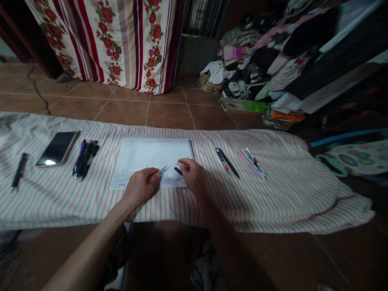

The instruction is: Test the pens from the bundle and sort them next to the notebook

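Observation:
My left hand (143,187) is closed round a thin silvery pen part (163,169) whose tip points right. My right hand (192,174) is closed on a dark pen piece (178,170), held close to that tip. Both hands hover over the lower edge of a spiral notebook (151,155) lying open on a striped cloth (273,194).
On the cloth lie a phone (57,148), a bunch of dark pens (85,159), a single black pen (19,171) at far left, two pens (227,161) and more pens (254,163) to the right. A flowered curtain (121,40) and a heap of clothes (266,60) stand behind.

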`<state>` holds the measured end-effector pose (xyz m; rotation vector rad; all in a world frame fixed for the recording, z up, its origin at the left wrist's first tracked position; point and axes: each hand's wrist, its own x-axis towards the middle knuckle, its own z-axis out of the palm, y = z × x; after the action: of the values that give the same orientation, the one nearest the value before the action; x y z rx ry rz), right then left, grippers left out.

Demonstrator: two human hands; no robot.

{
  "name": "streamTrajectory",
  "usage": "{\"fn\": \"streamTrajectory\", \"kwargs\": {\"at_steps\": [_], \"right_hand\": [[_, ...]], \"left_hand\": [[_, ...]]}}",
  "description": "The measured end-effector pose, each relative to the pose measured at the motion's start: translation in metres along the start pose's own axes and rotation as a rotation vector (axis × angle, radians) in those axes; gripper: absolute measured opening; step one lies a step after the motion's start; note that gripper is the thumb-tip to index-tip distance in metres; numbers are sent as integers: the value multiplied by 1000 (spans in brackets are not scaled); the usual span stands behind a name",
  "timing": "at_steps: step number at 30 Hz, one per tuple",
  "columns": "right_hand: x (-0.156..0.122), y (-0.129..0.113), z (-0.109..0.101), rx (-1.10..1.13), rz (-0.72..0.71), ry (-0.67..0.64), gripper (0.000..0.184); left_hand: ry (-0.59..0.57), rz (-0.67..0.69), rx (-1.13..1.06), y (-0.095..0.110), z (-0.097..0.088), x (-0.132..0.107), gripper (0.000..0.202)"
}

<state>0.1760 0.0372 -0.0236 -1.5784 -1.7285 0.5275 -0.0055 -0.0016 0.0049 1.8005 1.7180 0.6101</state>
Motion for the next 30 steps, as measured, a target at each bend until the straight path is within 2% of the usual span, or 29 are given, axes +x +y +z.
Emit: {"fn": "streamTrajectory", "kwargs": {"at_steps": [5,8,11,18,21,24,27,30], "right_hand": [[-2,-1,4,-127,-53,29,24],[-1,-1,4,-114,-41,51,28],[-1,-2,1,-75,-34,57,23],[-9,-1,-4,-171,-152,-77,10],[-11,-2,-4,-199,-165,-94,8],[-9,-3,-5,-105,-117,-71,9],[-5,-3,-6,80,-26,-29,14],[-3,-1,-5,284,53,-54,17]], "left_hand": [[-2,-8,3,-1,-1,0,34],[-7,-11,2,-2,-2,1,33],[-11,-15,-3,-2,-2,1,35],[-4,-14,23,-1,-3,1,34],[-3,-19,44,0,-2,1,34],[-1,-29,62,1,-2,1,34],[-13,-50,59,3,-2,2,35],[-9,-60,40,3,-2,2,36]]}}
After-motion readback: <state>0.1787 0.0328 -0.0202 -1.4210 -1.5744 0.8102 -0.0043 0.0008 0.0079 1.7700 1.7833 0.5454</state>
